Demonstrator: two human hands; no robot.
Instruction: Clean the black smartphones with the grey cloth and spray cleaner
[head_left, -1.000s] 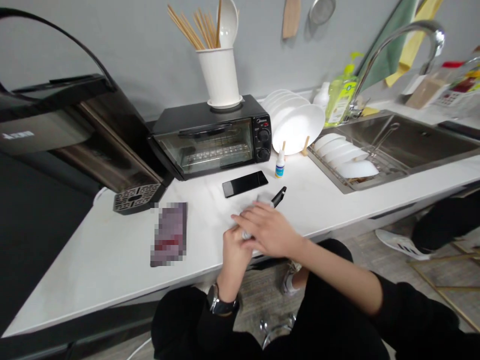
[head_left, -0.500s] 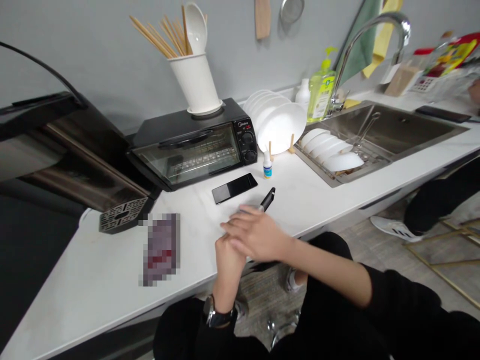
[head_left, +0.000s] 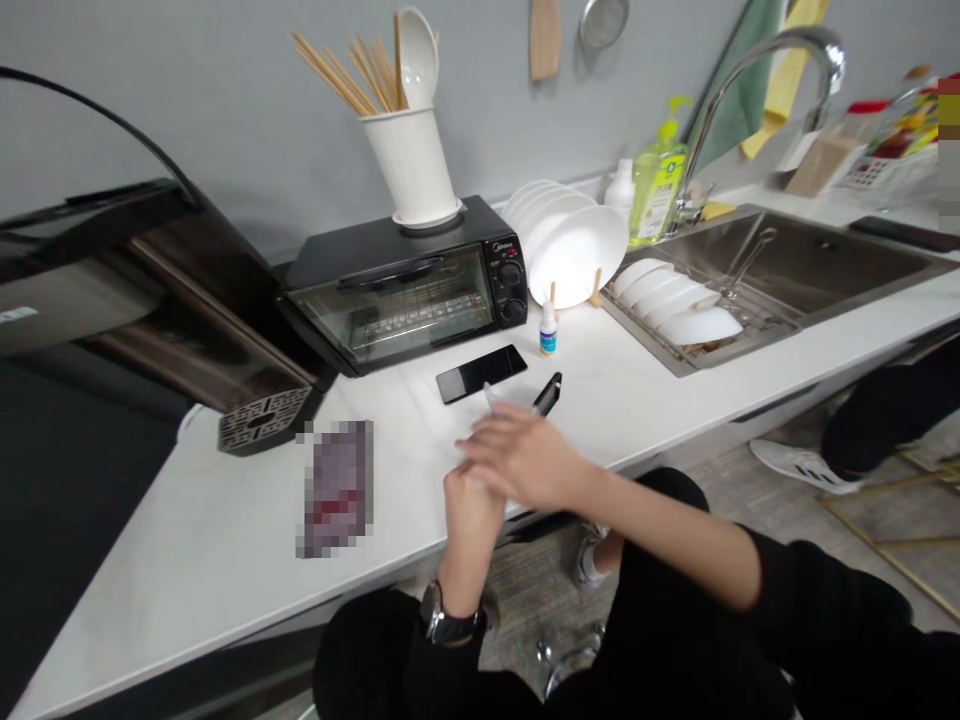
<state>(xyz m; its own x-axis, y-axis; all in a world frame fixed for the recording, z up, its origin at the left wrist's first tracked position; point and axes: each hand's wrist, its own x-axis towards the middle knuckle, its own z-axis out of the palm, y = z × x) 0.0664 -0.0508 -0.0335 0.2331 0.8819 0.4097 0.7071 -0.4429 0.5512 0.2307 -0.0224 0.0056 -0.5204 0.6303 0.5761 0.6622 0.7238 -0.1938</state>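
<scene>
My left hand (head_left: 471, 508), with a watch on its wrist, is at the counter's front edge; its fingers are hidden under my right hand. My right hand (head_left: 529, 455) lies across the back of the left, fingers stretched out and slightly blurred. Just behind them on the counter is a black-handled tool (head_left: 550, 394); my right hand covers part of it, and its kind is unclear. Farther back lie a black phone (head_left: 482, 374) and a small white bottle with a blue label (head_left: 548, 332), standing upright. A pixelated purplish item (head_left: 339, 485) lies to the left.
Behind stand a toaster oven (head_left: 405, 300) carrying a white utensil holder (head_left: 415, 165), and racked white plates (head_left: 574, 255). A dark machine (head_left: 202, 310) stands left. At right are a sink (head_left: 810, 270), bowls (head_left: 701, 325), a soap bottle (head_left: 658, 190) and another person's leg (head_left: 885, 410).
The whole view has shifted, so things sit slightly farther right. My right hand still rests over my left; a pale grey tip now shows beyond its fingers.
</scene>
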